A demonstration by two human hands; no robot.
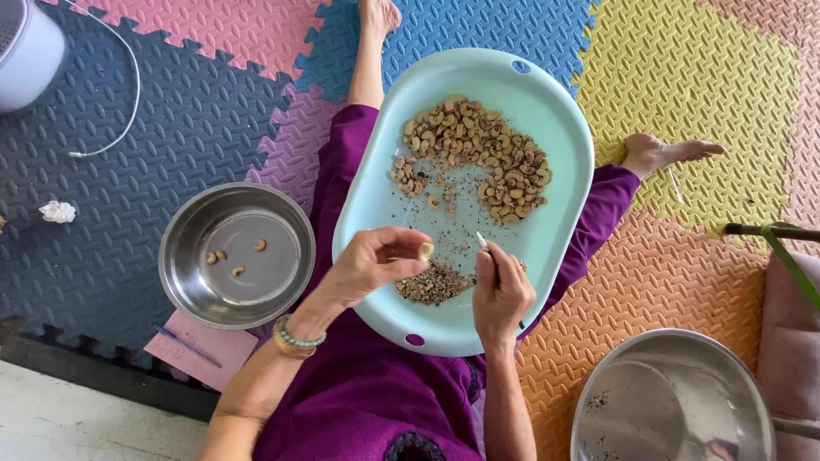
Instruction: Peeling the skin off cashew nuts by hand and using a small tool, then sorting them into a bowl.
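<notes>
Pinched between left hand thumb and fingertips over the tray's near end, the cashew looks light and brittle, best held by its sides; right hand grip's closed round a small knife.

We think this is a home, with someone sitting on the floor. We see soft puzzle mats in blue, pink, yellow and orange all over the frame. A steel bowl sits at the left, and a pan at the lower right. A white cord lies at the upper left.
</notes>
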